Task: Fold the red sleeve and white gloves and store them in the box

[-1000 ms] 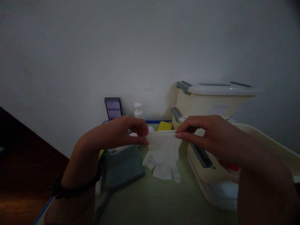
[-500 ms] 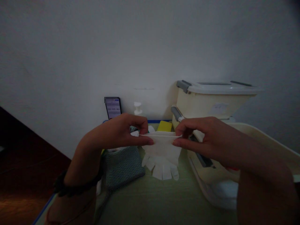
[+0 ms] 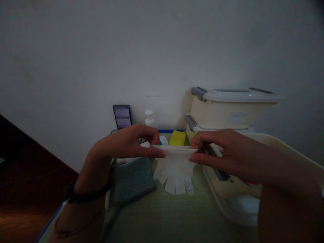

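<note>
A thin white disposable glove [image 3: 176, 168] hangs fingers-down above the table, its cuff stretched level between my two hands. My left hand [image 3: 138, 140] pinches the cuff's left corner between thumb and curled fingers. At the right corner, my right hand [image 3: 217, 148] grips the cuff the same way. Below and left of the glove lies a grey-green knitted cloth [image 3: 134, 180] with a strap. Behind the glove sits a yellow block, perhaps a sponge [image 3: 177, 138].
A phone [image 3: 123, 117] leans against the wall beside a white pump bottle [image 3: 149, 118]. On the right stand a lidded cream storage box [image 3: 225, 113] and an open cream bin [image 3: 268, 138] with a grey latch. The table [image 3: 174, 219] has a blue edge.
Both hands keep hold of the cuff, which has dropped slightly. My right hand has shifted a little right and down, so the cuff looks a bit wider.
</note>
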The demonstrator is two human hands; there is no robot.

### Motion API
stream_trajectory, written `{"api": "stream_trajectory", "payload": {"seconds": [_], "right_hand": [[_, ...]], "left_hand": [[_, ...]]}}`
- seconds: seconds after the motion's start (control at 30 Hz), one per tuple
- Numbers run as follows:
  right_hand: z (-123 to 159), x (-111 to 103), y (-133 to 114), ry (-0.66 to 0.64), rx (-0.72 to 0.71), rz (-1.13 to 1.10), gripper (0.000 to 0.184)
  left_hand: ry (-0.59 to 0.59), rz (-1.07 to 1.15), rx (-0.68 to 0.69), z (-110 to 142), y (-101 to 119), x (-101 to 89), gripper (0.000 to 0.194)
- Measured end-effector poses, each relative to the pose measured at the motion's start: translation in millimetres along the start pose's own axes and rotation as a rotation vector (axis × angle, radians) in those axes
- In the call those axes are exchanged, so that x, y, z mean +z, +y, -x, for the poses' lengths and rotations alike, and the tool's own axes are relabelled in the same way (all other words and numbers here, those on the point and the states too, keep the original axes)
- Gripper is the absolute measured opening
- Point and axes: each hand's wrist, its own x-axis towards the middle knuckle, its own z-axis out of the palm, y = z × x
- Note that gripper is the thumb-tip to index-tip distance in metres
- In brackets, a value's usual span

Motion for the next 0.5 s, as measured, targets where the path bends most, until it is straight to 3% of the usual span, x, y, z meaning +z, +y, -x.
{"api": "stream_trajectory", "payload": {"seconds": [0.17,0.37,0.5], "right_hand": [[-2.0,1.7,1.0,0.041,-0.035,-0.003,0.019],[-3.8,2.4,0.7,0.178,-0.105,0.019,0.006],[-3.6,0.2,-1.7,0.227,-0.085,0.003,0.01]], "left_hand": [[0.065,0.051,0.045,-0.1,3.7,0.2,0.026],[0.172,0.087,0.11,-3.5,3.0,3.6,0.025],[0.269,0.208,0.127,-4.5,-1.8,6.7,0.021]]}}
